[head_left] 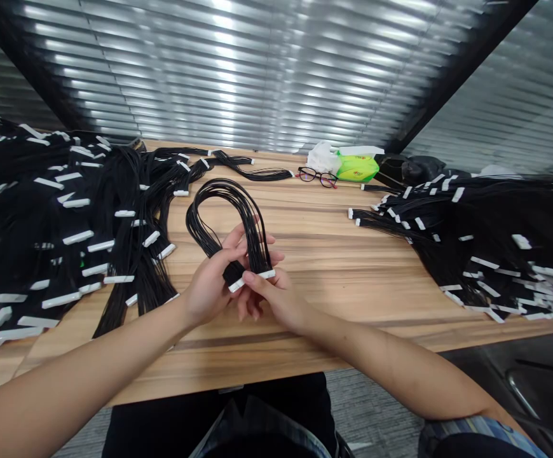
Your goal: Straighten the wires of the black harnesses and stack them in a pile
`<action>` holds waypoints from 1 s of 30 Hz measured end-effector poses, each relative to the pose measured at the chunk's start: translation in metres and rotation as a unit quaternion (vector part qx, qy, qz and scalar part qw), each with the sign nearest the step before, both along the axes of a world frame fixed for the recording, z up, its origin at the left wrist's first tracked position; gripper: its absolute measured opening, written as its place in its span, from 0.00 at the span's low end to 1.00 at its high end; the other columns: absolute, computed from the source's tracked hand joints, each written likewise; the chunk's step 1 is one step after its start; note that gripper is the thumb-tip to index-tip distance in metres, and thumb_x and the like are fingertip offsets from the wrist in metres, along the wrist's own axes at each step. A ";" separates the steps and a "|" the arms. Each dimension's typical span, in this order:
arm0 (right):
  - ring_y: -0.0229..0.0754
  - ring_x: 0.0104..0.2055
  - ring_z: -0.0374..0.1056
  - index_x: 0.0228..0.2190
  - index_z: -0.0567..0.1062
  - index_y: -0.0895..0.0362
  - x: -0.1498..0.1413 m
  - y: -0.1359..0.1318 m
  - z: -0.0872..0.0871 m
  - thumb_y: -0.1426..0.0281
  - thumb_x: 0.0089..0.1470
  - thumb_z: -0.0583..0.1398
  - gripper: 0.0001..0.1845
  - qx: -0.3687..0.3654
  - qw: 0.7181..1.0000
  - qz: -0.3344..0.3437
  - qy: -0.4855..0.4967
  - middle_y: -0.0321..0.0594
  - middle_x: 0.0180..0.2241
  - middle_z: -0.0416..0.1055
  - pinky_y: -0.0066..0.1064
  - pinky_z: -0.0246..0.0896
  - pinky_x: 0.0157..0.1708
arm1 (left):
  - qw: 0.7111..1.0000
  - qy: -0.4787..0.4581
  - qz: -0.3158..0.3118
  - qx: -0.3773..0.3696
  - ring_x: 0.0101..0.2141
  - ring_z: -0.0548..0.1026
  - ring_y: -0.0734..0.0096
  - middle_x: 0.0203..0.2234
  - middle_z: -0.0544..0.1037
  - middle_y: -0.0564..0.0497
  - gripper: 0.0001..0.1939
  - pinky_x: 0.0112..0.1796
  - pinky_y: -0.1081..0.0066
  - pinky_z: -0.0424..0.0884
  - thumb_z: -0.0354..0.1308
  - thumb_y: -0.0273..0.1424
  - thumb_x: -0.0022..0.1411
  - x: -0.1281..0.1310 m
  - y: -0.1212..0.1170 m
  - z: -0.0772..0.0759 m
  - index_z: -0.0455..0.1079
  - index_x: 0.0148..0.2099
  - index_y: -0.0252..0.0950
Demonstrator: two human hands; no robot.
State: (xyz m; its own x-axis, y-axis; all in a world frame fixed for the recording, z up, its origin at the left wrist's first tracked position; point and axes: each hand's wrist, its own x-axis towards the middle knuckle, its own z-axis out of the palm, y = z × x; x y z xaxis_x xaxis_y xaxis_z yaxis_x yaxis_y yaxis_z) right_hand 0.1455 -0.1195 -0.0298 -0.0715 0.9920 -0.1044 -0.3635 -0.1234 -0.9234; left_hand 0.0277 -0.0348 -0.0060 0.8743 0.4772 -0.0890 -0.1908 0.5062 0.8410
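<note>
A black wire harness (226,187) is bent into a loop above the table, its two white end connectors brought close together near me. My left hand (214,280) is closed around the left end, just behind its connector (236,285). The right end, with its own connector (267,274), lies in my right hand (276,292), whose thumb presses near the connectors. Some fingers of both hands are hidden behind the wires.
A large heap of black harnesses with white connectors (76,236) covers the left of the wooden table (353,280). Another heap (448,235) lies at the right. Along the back are eyeglasses (318,177), a green tissue pack (358,166), crumpled white tissue (323,158) and loose harnesses (257,172).
</note>
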 end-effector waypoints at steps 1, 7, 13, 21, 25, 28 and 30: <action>0.32 0.15 0.60 0.25 0.76 0.57 -0.001 -0.001 -0.001 0.40 0.51 0.65 0.31 0.003 1.000 -0.005 0.008 0.31 0.15 0.72 0.28 0.51 0.18 | 1.000 -0.001 -0.005 0.000 0.45 0.83 0.56 0.59 0.73 0.45 0.41 0.19 0.73 0.78 0.56 0.40 0.66 0.000 -0.001 0.000 0.42 0.75 0.51; 0.33 0.18 0.59 0.23 0.73 0.55 0.000 -0.006 0.001 0.39 0.57 0.60 0.32 0.036 0.999 0.041 0.004 0.31 0.15 0.68 0.30 0.50 0.22 | 0.997 0.001 -0.075 0.000 0.43 0.82 0.55 0.56 0.75 0.44 0.47 0.23 0.71 0.80 0.58 0.39 0.60 -0.001 0.001 0.004 0.41 0.77 0.49; 0.33 0.19 0.59 0.22 0.69 0.54 -0.001 -0.009 0.005 0.39 0.57 0.61 0.32 0.045 0.998 0.045 0.002 0.29 0.16 0.65 0.31 0.50 0.23 | 0.999 -0.011 -0.050 0.005 0.39 0.79 0.67 0.40 0.75 0.51 0.33 0.32 0.75 0.79 0.57 0.38 0.58 -0.002 -0.001 0.001 0.61 0.65 0.40; 0.33 0.18 0.52 0.20 0.65 0.52 -0.007 -0.017 -0.003 0.41 0.60 0.58 0.31 0.048 0.993 -0.102 -0.034 0.29 0.16 0.59 0.31 0.46 0.21 | 0.994 0.007 -0.045 0.101 0.31 0.76 0.72 0.44 0.76 0.51 0.29 0.26 0.76 0.74 0.54 0.43 0.65 0.006 -0.003 -0.005 0.58 0.66 0.45; 0.33 0.17 0.52 0.18 0.65 0.52 -0.002 -0.018 0.003 0.41 0.59 0.59 0.31 0.043 0.987 -0.148 -0.045 0.29 0.14 0.58 0.31 0.47 0.20 | 0.971 0.036 -0.066 0.226 0.29 0.76 0.68 0.33 0.79 0.49 0.34 0.33 0.71 0.76 0.47 0.59 0.71 0.000 0.003 -0.004 0.69 0.62 0.38; 0.33 0.17 0.53 0.19 0.65 0.52 0.004 -0.017 0.009 0.43 0.59 0.59 0.30 0.046 0.983 -0.176 -0.041 0.30 0.15 0.60 0.31 0.48 0.20 | 0.929 0.064 -0.018 0.365 0.29 0.74 0.70 0.25 0.78 0.50 0.34 0.37 0.73 0.70 0.55 0.63 0.67 -0.013 0.015 0.002 0.81 0.41 0.36; 0.33 0.17 0.54 0.19 0.65 0.52 0.007 -0.017 0.012 0.43 0.60 0.59 0.30 0.043 0.982 -0.181 -0.041 0.31 0.15 0.61 0.31 0.47 0.21 | 0.894 0.083 0.045 0.439 0.27 0.70 0.74 0.23 0.77 0.52 0.24 0.34 0.74 0.63 0.65 0.55 0.65 -0.021 0.023 0.009 0.81 0.31 0.39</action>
